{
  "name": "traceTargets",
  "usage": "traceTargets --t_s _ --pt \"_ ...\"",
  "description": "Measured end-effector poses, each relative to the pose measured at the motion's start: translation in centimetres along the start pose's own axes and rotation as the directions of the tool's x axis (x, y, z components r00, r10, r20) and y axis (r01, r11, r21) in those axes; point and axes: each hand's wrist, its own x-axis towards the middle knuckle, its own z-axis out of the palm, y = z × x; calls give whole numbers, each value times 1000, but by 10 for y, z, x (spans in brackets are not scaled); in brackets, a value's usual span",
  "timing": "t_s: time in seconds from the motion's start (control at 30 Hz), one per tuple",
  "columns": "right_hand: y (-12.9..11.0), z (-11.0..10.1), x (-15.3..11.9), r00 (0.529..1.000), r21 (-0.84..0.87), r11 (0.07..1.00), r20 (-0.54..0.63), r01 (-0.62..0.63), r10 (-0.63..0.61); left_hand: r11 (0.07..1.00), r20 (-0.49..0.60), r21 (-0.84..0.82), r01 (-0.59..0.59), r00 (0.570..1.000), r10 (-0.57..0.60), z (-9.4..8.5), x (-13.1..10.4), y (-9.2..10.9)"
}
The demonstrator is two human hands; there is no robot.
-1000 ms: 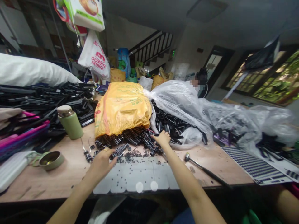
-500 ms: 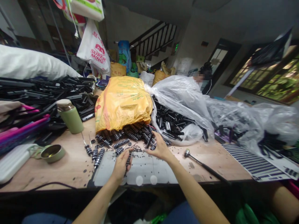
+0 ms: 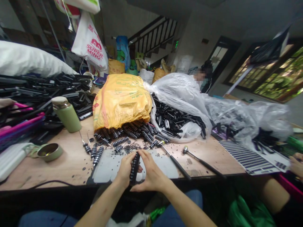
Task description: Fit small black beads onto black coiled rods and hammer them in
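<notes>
My left hand [image 3: 125, 168] is closed round an upright black part with rows of light studs [image 3: 134, 168], near the table's front edge. The fingertips of my right hand [image 3: 150, 173] press on the top and bottom of that same part. Behind my hands a grey-white board [image 3: 109, 164] lies on the table, strewn with small dark bits. More black-and-white ribbed rollers [image 3: 97, 156] lie left of the board. A hammer [image 3: 176, 162] rests across the board's right side, its head near the rollers.
A yellow sack [image 3: 123, 101] spills ribbed rollers. Beside it, a clear plastic bag [image 3: 184, 88] holds black parts. A second hammer [image 3: 203, 162] lies at right. A green flask [image 3: 67, 116] and its cup [image 3: 50, 152] stand left. Another person's hand [image 3: 297, 164] shows at far right.
Both hands have come together lower down, around the part. The dark piece my right hand held is no longer separately visible. A second hammer now lies across the board's right side. The view has shifted slightly.
</notes>
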Motion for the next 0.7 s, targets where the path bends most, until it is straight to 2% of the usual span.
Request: traceTargets --t_s 0.2,0.37,0.43,0.5,0.53,0.57,0.6,0.63,0.7 --pt "7 4 -9 997 53 995 2 -82 82 992 -11 27 125 992 -124 9 -2 -5" --pt "12 7 -16 986 145 979 -58 -147 156 974 7 111 196 980 -198 13 2 -8" --pt "18 15 -18 979 151 975 -90 -166 181 970 25 201 134 990 -142 11 7 -15" --pt "26 25 -22 965 124 972 -143 -201 218 917 82 392 -73 996 44 6 12 -28" --pt "30 31 -24 957 95 970 -167 -225 239 831 141 510 -222 975 173 2 15 -37" --pt "35 35 -27 949 58 966 -183 -251 257 694 228 617 -372 928 296 -2 17 -47" --pt "40 37 -30 944 12 962 -187 -274 271 523 336 689 -502 860 383 -7 20 -56" --pt "45 37 -34 941 -45 954 -185 -297 284 351 445 722 -596 789 424 -12 22 -64" --pt "57 26 -44 908 -203 895 -229 -396 350 56 633 704 -708 662 402 -22 26 -75"
